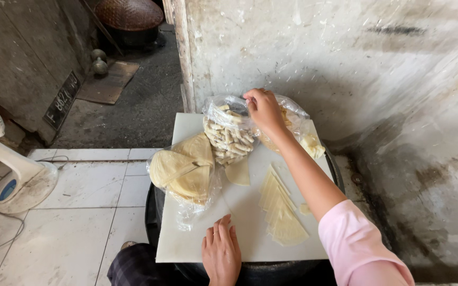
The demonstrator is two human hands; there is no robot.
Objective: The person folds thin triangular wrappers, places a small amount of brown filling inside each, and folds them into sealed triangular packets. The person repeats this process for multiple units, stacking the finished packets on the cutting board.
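Observation:
My right hand reaches forward and grips the open top of a clear plastic bag of small rolled pastry pieces at the far side of a white cutting board. My left hand rests flat, fingers apart, on the board's near edge. A fanned stack of pale triangular dough sheets lies on the board to the right of my left hand. One loose triangle lies under the bag. A bag of round folded wrappers sits at the board's left.
A second clear bag with pale pieces stands behind my right arm, against a stained concrete wall. The board rests on a dark round drum. A white fan base stands on the tiled floor at left. A woven basket sits far back.

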